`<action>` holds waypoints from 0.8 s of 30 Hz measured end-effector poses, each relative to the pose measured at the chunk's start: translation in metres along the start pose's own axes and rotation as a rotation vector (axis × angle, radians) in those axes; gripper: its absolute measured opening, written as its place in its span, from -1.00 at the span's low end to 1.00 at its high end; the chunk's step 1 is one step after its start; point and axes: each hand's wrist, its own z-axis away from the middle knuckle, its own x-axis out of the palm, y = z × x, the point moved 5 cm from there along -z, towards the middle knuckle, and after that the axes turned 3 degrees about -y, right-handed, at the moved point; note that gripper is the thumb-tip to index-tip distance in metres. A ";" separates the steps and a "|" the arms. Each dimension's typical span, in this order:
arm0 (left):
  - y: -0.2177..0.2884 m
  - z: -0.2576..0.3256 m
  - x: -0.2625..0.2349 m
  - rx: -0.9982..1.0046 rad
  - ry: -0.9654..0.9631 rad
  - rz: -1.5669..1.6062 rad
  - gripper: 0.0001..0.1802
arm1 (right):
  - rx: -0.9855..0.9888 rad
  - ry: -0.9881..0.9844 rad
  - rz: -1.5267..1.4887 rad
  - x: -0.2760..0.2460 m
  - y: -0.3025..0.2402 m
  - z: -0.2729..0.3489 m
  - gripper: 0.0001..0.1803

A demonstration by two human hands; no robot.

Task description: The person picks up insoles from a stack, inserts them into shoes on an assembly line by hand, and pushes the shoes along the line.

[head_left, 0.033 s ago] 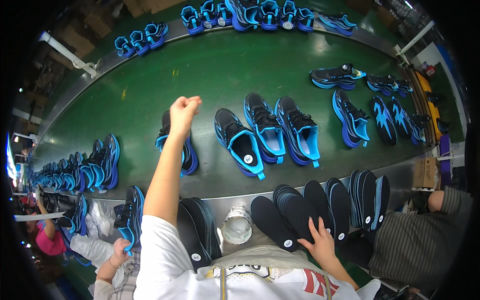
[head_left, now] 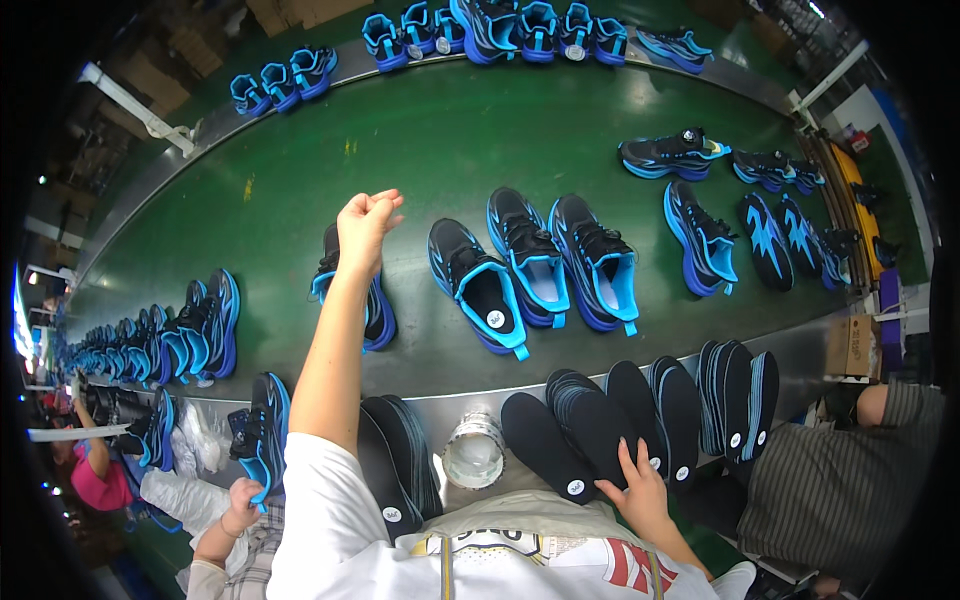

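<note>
My left hand (head_left: 368, 232) is raised over the green belt with its fingers curled and pinched together; whatever they hold, if anything, is hidden. Behind that wrist a black and blue sneaker (head_left: 378, 312) is partly covered by my forearm. To its right stand a sneaker with a black insole in it (head_left: 475, 285) and two sneakers with pale insides, one of them in the middle (head_left: 527, 255) and the other further right (head_left: 592, 260). My right hand (head_left: 638, 490) lies with fingers spread on black insoles (head_left: 590, 425) at the near edge.
More insoles lie left of a clear round container (head_left: 474, 455) and in a stack at right (head_left: 728, 400). Sneakers line the left (head_left: 220, 325), the far ledge (head_left: 490, 30) and the right (head_left: 700, 240). At lower left, another person's hand (head_left: 242, 505) holds a sneaker; another person sits at right.
</note>
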 end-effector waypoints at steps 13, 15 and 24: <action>-0.044 0.074 0.155 0.432 -0.548 -1.222 -0.43 | -0.099 0.339 -0.426 -0.112 -0.005 -0.083 -0.86; -0.047 0.060 0.152 0.274 -0.513 -1.126 -0.55 | -0.129 0.167 -0.502 -0.133 -0.017 -0.114 -0.84; -0.063 0.036 0.141 0.002 -0.645 -0.881 -0.67 | -0.122 -0.293 -0.258 -0.069 -0.077 -0.246 -0.82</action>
